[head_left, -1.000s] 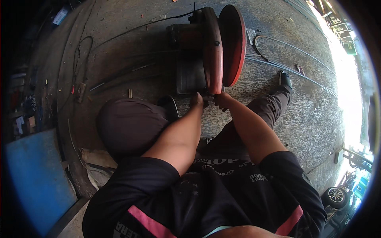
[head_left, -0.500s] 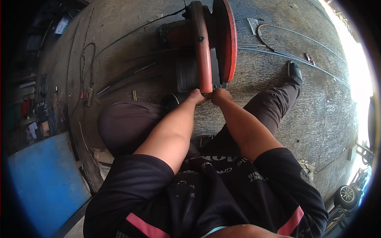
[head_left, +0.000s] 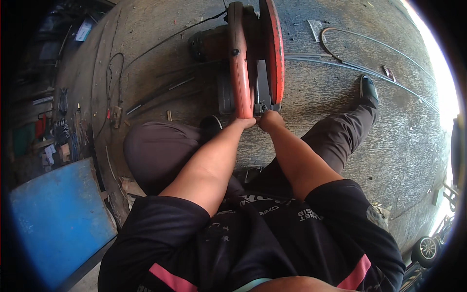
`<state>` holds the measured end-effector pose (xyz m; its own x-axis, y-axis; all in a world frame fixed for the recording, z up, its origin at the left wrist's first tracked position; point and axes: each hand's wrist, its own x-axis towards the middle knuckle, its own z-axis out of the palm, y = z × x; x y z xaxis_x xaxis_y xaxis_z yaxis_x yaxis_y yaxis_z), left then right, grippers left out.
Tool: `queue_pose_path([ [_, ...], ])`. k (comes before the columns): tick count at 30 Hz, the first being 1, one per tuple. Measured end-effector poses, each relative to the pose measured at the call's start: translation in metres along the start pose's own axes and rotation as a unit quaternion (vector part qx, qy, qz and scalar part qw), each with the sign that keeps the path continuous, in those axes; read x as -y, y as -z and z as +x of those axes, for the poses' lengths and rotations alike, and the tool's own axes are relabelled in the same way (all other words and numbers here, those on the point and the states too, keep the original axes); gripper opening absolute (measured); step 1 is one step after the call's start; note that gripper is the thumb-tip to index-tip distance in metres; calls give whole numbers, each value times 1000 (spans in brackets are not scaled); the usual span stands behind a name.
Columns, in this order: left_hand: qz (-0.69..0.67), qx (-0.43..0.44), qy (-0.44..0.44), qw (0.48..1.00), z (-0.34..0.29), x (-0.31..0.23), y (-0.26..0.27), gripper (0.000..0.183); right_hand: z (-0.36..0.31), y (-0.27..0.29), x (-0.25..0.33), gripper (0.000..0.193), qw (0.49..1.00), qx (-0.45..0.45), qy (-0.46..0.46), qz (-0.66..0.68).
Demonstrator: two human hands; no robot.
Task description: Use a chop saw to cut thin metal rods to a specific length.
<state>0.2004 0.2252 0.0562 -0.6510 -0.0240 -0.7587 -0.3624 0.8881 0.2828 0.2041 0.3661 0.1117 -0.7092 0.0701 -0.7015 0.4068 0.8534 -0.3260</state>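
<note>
A cut-off saw with a long red handle (head_left: 240, 80) and a red blade guard (head_left: 276, 53) stands on the floor in front of me. My left hand (head_left: 246, 122) is at the near end of the handle, its fingers bent in and partly hidden under it. Just to the right, my right hand (head_left: 271, 120) is closed beside a small metal bracket (head_left: 262, 108) at the near end of the guard. Whatever lies in the fingers of either hand is hidden by the hands and the handle. The two hands nearly touch.
Thin metal rods (head_left: 360, 68) and a bent hoop lie on the floor to the right. Dark bars (head_left: 160, 95) and a cable (head_left: 175, 35) are on the left. A blue panel (head_left: 58, 219) stands near left, a small wheel (head_left: 428, 248) near right. My legs flank the saw.
The view has shifted slightly, and the saw's handle and guard sit a little further left in it. Both hands stay at the near end of the saw.
</note>
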Motion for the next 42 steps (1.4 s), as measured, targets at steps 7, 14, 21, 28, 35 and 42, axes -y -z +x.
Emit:
queue_pose_path([
  [7,56,-69,18,996,-12,-18,-1,104,30,-26,-20,43,998,20,42,33],
  [14,63,-51,19,997,-30,-25,14,82,24,-28,-25,47,999,-6,36,-32],
  [21,-127,-74,-115,982,-14,-66,-16,43,25,7,-36,39,965,-66,152,-201],
  [28,-4,-203,-310,929,-182,-140,76,37,-76,90,-31,28,927,-299,226,-4],
  [35,-242,-605,-334,681,-197,-140,163,33,-117,200,46,49,889,-391,238,-13],
  [42,-420,-218,-208,856,-155,-101,151,55,-91,186,61,52,893,-234,291,-251],
])
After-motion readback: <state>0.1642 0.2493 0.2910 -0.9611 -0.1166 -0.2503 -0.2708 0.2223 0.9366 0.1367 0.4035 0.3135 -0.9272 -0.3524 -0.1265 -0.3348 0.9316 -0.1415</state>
